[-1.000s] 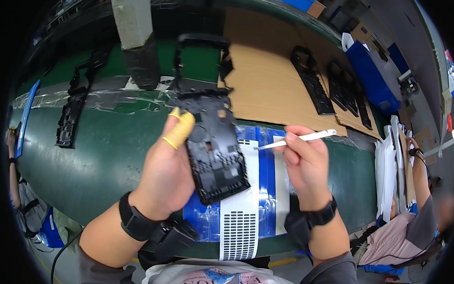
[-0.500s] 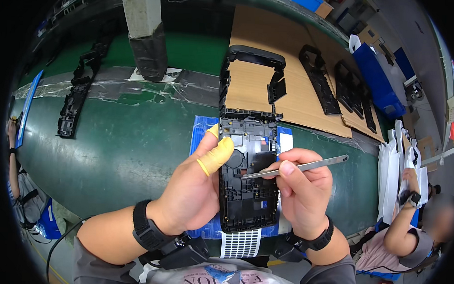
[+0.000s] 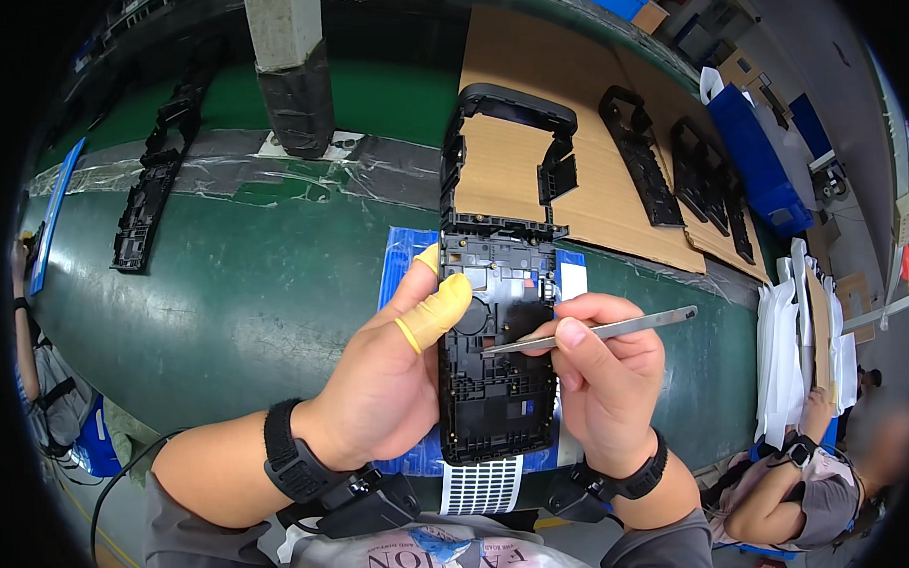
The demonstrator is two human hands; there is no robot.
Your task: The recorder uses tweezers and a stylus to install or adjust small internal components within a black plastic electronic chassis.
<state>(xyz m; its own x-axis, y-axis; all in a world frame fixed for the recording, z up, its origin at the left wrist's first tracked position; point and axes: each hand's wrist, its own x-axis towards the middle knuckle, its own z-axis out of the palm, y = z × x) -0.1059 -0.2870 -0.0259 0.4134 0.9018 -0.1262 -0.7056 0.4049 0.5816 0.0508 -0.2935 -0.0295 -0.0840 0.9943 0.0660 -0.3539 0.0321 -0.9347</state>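
Far left on the green desk (image 3: 234, 296), a black frame part (image 3: 149, 195) lies flat, well apart from the hands. Nearer the middle, the left hand (image 3: 391, 387) comes up from the lower edge with a black strap on the wrist. Its fingers wrap the left edge of a long black frame (image 3: 498, 316), and the thumb, capped in a yellow cot (image 3: 436, 308), presses on the frame's face. The frame stands tilted up over the desk, its open loop end pointing away from the person, its lower end over a blue sheet (image 3: 403, 257) and a white perforated strip (image 3: 479, 485).

The right hand (image 3: 606, 384), also strapped at the wrist, has its fingers pinched shut on metal tweezers (image 3: 593, 334). The tweezers lie nearly level, their tip touching the middle of the frame, their back end pointing right.

Beyond, more black parts (image 3: 639, 155) rest on cardboard (image 3: 598, 189). At the far right, another person's arm (image 3: 778, 486) shows beside a stack of white sheets (image 3: 798, 336).
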